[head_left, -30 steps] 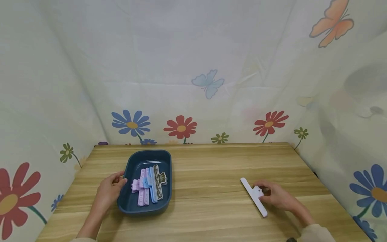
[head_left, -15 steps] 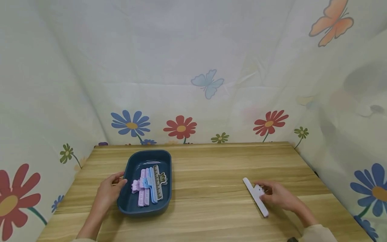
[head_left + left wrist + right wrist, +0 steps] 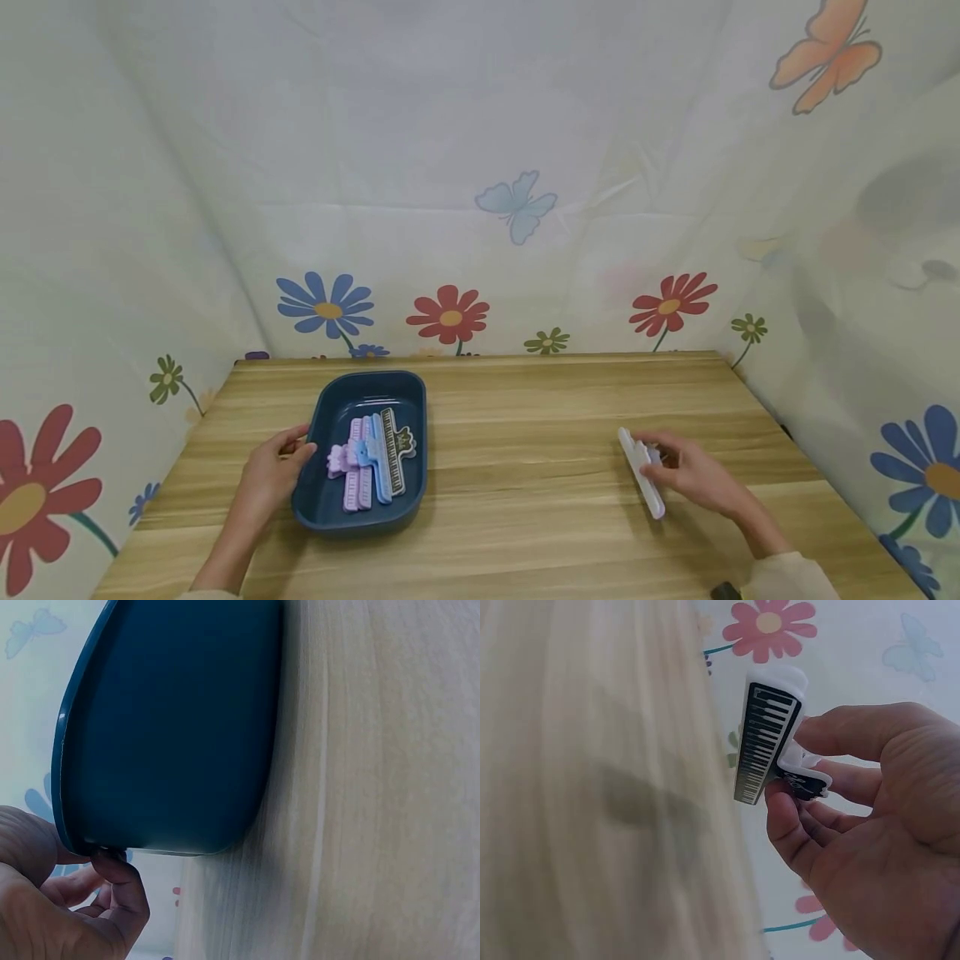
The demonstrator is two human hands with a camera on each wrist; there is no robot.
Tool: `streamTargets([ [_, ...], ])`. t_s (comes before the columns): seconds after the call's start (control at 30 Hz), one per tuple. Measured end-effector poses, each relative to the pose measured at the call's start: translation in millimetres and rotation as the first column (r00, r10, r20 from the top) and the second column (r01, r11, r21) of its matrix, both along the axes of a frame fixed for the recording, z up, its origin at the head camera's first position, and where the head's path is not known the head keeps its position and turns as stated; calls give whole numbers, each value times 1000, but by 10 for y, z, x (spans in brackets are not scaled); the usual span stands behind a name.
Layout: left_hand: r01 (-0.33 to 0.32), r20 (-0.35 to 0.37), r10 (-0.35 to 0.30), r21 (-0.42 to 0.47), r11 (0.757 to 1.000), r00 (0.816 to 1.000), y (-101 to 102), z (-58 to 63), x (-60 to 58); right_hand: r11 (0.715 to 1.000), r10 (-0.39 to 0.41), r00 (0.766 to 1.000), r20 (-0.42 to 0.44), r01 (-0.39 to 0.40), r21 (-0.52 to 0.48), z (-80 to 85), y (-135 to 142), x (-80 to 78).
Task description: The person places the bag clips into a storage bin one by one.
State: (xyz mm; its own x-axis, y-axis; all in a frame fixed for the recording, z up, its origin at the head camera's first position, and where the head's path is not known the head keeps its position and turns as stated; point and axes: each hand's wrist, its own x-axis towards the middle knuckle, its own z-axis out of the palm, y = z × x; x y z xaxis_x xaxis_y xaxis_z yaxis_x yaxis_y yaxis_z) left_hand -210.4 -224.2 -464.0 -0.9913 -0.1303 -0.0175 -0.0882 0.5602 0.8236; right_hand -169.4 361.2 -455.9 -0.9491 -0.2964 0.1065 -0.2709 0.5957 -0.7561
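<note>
A dark blue rectangular tray (image 3: 424,433) stands on the table at the left. My left hand (image 3: 268,471) pinches its left rim between thumb and fingers; the left wrist view shows the fingers (image 3: 124,892) at the tray's edge. Several bulldog clips lie inside, among them lilac ones (image 3: 351,492), a light blue one (image 3: 383,467) and a black one with piano keys (image 3: 392,450). On the right, my right hand (image 3: 693,475) grips a white bulldog clip (image 3: 641,471) by its handles. That clip's long jaw, tilted over the table, bears a black-and-white piano-key print in the right wrist view.
The wood-grain table (image 3: 517,467) stretches between tray and right hand. A pale cloth backdrop (image 3: 450,208) with flowers and butterflies encloses the back and sides. Some small purple thing (image 3: 257,356) shows at the back left corner.
My right hand has raised the white clip and tipped it more upright, shifting slightly right and away from me. The left hand and the tray have stayed put.
</note>
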Motion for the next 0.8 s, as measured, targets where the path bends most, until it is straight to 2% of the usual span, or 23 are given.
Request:
streamTargets([
  [0.27, 1, -12, -1, 2, 1000, 1000, 1, 2, 3, 1000, 10, 993, -117, -7, 28, 251, -78, -24],
  [0.43, -1, -8, 1, 4, 1000, 1000, 4, 5, 1, 1000, 11, 989, -146, -7, 24, 518, -120, -16],
  [0.53, -4, -7, 4, -1, 1000, 1000, 8, 6, 3, 998, -11, 986, -167, 20, 53, 699, -146, -9],
  [0.7, -4, -6, 4, -4, 1000, 1000, 5, 3, 2, 991, -35, 972, -233, 64, 117, 966, -209, -7],
  [0.8, -4, -6, 4, -4, 1000, 1000, 4, 6, -4, 989, -20, 960, -279, 59, 133, 1094, -240, -20],
])
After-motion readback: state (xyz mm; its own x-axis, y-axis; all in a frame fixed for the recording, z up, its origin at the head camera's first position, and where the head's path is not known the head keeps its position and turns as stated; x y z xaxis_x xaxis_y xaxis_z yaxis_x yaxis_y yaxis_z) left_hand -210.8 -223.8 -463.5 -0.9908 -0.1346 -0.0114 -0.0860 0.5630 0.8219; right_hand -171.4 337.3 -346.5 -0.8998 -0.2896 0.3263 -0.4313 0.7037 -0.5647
